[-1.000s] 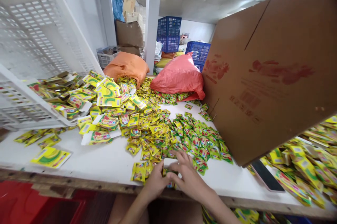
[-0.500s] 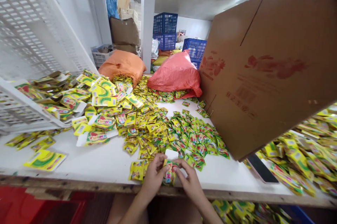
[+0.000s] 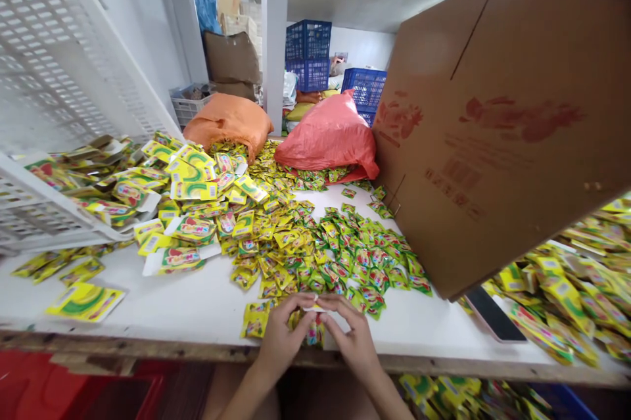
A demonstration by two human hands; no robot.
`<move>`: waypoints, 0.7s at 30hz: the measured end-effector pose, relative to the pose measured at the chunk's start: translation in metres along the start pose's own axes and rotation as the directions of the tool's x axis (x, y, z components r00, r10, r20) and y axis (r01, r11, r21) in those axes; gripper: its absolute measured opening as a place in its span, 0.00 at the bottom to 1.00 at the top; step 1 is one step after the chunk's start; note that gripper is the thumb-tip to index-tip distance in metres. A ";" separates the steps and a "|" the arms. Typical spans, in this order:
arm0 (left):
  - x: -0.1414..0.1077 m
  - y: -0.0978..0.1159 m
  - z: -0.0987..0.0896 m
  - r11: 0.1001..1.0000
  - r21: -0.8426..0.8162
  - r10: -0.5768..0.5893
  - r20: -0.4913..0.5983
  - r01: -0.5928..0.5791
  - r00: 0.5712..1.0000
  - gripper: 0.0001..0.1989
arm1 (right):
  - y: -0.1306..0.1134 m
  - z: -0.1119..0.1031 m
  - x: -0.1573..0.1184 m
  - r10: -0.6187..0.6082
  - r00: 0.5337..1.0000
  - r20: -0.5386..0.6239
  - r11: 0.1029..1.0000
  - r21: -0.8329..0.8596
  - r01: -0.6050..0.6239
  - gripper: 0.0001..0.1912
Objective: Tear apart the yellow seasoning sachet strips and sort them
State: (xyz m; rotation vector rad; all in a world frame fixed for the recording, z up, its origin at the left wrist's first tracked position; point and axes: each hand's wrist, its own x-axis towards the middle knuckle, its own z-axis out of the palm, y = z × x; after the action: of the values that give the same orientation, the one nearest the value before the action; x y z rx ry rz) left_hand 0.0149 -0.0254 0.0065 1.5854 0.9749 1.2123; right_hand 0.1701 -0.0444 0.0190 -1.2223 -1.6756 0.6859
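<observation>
White worktop [image 3: 197, 302], seen from the head camera, bears heaps of loose sachets [image 3: 369, 249] outside any packaging, and a carton pile [image 3: 194, 186], several flaps open. One small carton [image 3: 315, 336] sits by the near edge, pinched between curled fingers and thumbs of the left hand [image 3: 283, 334] and right hand [image 3: 352, 334]; whether it is closed, I cannot tell. Rightward, a tilted cardboard box [image 3: 483, 117] partly hides more cartons [image 3: 562, 288], near a phone [image 3: 495, 315].
</observation>
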 end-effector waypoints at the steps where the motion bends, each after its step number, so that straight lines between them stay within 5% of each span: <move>1: 0.001 0.002 -0.001 1.000 0.001 -0.010 -0.011 0.010 1.000 0.06 | -0.001 0.001 -0.001 0.008 1.000 -0.013 1.000 -0.001 -0.008 0.09; 10: 0.010 0.009 0.000 0.991 0.034 -0.126 -0.038 0.128 0.991 0.09 | -0.005 0.000 0.009 0.094 0.995 -0.029 0.986 -0.132 -0.097 0.12; 21: -0.007 0.005 -0.008 0.997 0.073 0.010 0.052 -0.013 0.999 0.09 | 0.005 0.014 -0.013 0.067 0.995 -0.074 0.998 -0.008 -0.068 0.12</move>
State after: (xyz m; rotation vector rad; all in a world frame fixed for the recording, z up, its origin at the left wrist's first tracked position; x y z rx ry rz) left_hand 0.0063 -0.0325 0.0105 1.6736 0.9878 1.1492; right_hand 0.1611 -0.0536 0.0044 -1.3014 -1.5850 0.6662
